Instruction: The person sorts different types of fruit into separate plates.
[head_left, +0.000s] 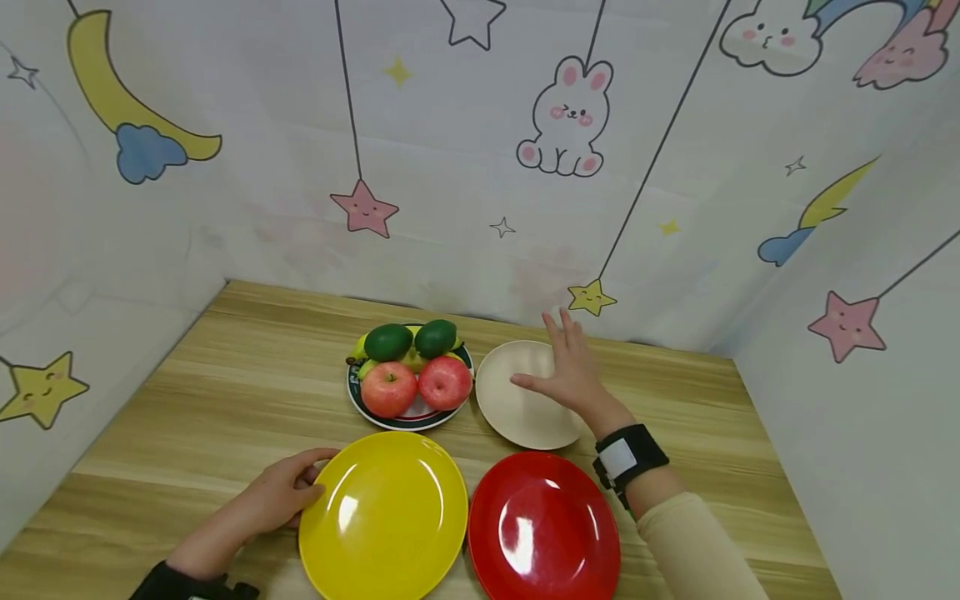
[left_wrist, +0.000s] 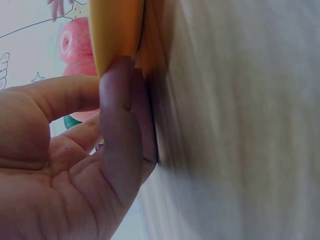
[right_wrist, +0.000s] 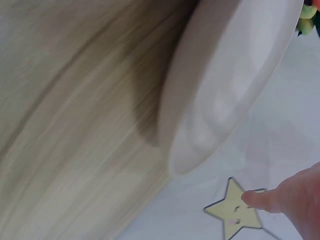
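My left hand (head_left: 313, 477) lies on the table at the left rim of a yellow plate (head_left: 386, 512), thumb along the edge and curled fingers against it. In the left wrist view a fingertip (left_wrist: 120, 75) sits under the yellow plate's rim (left_wrist: 115, 30), so the hand pinches the edge. My right hand (head_left: 546, 357) hovers over the far right part of an empty cream plate (head_left: 517, 408), fingers straight and spread, holding nothing. In the right wrist view the cream plate (right_wrist: 230, 85) is seen from its edge, and one fingertip (right_wrist: 265, 200) shows.
A red plate (head_left: 543, 525) lies right of the yellow one. Behind them a dark-rimmed plate (head_left: 360, 407) carries two red apples (head_left: 416, 385), two green fruits (head_left: 412, 340) and a banana. Patterned walls enclose the wooden table (head_left: 225, 392) at the back and on both sides.
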